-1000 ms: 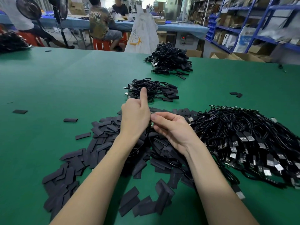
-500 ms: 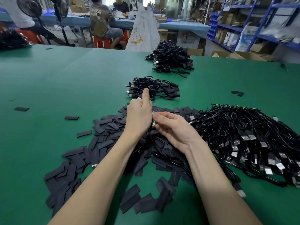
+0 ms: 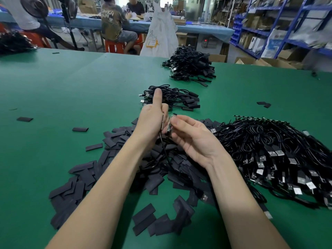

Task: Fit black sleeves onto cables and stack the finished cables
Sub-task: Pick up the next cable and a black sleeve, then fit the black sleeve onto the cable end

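Cable thin, black | left hand grips it | right hand pinches its board end

place: small factory assembly workshop | wide green-covered work table is carrying heaps of black USB cables and flat black sleeves | other workers are sitting on red plastic stools at long blue bench | blue metal shelving with cardboard boxes is standing behind

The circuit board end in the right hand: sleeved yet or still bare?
Bare. The small board pinched by the right hand shows exposed parts; no sleeve covers it. The left hand grips the cable.
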Motion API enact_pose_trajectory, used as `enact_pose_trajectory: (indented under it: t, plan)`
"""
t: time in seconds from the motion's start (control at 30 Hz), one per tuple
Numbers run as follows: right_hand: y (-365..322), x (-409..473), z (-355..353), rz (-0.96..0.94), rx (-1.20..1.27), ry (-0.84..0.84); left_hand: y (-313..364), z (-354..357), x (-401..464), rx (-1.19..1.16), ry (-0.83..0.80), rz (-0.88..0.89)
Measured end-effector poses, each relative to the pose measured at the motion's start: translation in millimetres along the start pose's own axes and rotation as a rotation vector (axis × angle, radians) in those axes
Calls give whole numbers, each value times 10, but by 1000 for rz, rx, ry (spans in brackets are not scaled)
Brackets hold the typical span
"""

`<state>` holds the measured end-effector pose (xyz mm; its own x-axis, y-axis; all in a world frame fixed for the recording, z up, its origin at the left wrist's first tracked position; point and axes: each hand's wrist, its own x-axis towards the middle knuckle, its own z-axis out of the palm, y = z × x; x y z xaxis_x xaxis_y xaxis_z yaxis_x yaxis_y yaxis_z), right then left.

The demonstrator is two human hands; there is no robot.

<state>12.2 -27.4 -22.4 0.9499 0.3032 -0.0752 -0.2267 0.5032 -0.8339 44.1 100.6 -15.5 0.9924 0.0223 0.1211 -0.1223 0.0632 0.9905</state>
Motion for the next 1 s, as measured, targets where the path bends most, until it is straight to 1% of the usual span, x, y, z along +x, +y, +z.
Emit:
enact_pose_trajectory:
  t: [0.07,0.13,0.23,0.3,0.37,0.4,0.47,0.5,0.53,0.63,0.7,0.77,0.83,0.87,0.93,1.0]
  plan:
    - [-61,-6,-57,-31,21,44,35,-93,0,-102,-119,-109]
    - [-130,-12,-140,-68,63,97,51,-206,10,-96,-217,-200]
    - [-201,-24,-236,-115,141,120,79,-338,18,61,-345,-316]
    - [-223,-28,-266,-125,172,134,85,-391,20,266,-368,-342]
    - [-228,-27,-274,-118,163,158,87,-428,26,594,-322,-297]
    - [-231,-27,-272,-113,157,171,82,-442,36,767,-274,-251]
    - [-232,-18,-274,-102,140,209,69,-459,61,1055,-127,-125]
    - [-233,-9,-277,-95,131,239,63,-457,71,1128,-45,-58]
    - [-235,0,-274,-87,124,274,64,-441,70,1143,19,1]
    - [-227,36,-280,-71,94,370,93,-348,65,1030,89,162]
    - [-215,47,-284,-65,89,395,133,-256,43,897,47,230]
    - [-199,61,-299,-73,86,389,172,-144,1,690,-103,186]
    - [-187,68,-292,-98,71,332,194,-49,-43,507,-259,96]
    - [-184,68,-276,-115,64,300,192,-20,-61,452,-297,75]
    - [-178,75,-272,-134,45,258,165,-8,-77,395,-273,81]
    - [-184,77,-296,-130,-46,270,133,-40,-64,364,-184,81]
